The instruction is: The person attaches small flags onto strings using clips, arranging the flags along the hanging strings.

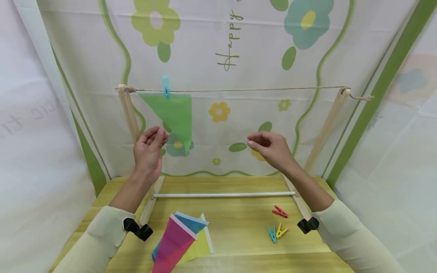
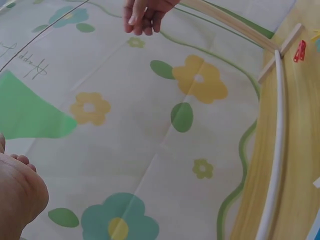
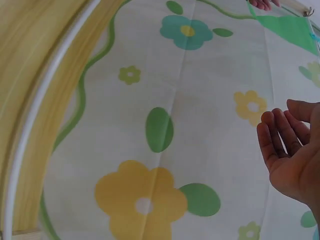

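A green triangular flag (image 1: pixel 179 112) hangs from a twine line (image 1: pixel 239 90), clipped near the left post by a light blue clothespin (image 1: pixel 166 87). My left hand (image 1: pixel 148 151) is raised just left of the flag, fingers loosely curled, with nothing seen in it. On the other side my right hand (image 1: pixel 271 149) hovers below the line, its relaxed fingers (image 3: pixel 282 132) bent and holding nothing. Pink (image 1: pixel 175 240), blue (image 1: pixel 192 223) and yellow (image 1: pixel 201 242) flags with white top edges overlap on the table. Red (image 1: pixel 280 211), blue (image 1: pixel 271 234) and yellow (image 1: pixel 281 230) clothespins lie at the right.
Two wooden posts (image 1: pixel 327 125) carry the line, and a white rod (image 1: pixel 225 195) joins their feet low across the wood-grain table (image 1: pixel 239 220). Behind hangs a flower-printed cloth (image 1: pixel 239 121); pale cloth walls (image 1: pixel 44 151) stand on both sides.
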A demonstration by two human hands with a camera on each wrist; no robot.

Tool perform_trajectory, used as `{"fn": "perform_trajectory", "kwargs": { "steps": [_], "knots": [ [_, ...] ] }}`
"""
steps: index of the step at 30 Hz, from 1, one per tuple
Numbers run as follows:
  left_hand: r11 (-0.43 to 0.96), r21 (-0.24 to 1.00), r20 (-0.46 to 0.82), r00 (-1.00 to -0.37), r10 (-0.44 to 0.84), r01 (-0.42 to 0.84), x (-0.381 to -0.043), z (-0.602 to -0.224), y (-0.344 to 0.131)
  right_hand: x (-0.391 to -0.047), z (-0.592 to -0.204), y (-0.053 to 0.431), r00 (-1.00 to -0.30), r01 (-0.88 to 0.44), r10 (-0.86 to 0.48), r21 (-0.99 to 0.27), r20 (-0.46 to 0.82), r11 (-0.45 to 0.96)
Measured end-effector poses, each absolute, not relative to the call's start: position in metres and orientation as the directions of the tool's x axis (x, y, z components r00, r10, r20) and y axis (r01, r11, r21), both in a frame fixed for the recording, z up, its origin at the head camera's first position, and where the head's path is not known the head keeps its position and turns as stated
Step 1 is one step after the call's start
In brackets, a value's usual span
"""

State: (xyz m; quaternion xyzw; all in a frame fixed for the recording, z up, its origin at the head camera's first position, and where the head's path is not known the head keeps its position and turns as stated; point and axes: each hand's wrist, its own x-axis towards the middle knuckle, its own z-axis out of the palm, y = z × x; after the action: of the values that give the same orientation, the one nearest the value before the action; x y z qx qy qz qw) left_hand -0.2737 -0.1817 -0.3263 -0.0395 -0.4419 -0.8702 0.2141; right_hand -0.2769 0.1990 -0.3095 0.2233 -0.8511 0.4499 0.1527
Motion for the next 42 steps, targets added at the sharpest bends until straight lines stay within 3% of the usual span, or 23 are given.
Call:
{"fn": "perform_trajectory", "kwargs": {
  "steps": [8,29,42],
  "knots": [
    [-0.502,0.794,0.193,-0.925,-0.327,0.343,-0.263,-0.339,-0.182,-0.268,-0.341,0.221,-0.897,-0.440,-0.248,-0.702,0.364,0.560],
    [-0.474,0.813,0.215,-0.931,-0.296,0.338,-0.259,-0.364,-0.188,-0.257,-0.417,0.270,-0.963,-0.239,-0.260,-0.642,0.063,0.728],
    [-0.264,0.954,0.111,-0.985,-0.135,0.144,-0.241,-0.404,-0.198,-0.245,-0.462,0.290,-0.961,-0.109,-0.238,-0.602,-0.139,0.791]
  ]
}}
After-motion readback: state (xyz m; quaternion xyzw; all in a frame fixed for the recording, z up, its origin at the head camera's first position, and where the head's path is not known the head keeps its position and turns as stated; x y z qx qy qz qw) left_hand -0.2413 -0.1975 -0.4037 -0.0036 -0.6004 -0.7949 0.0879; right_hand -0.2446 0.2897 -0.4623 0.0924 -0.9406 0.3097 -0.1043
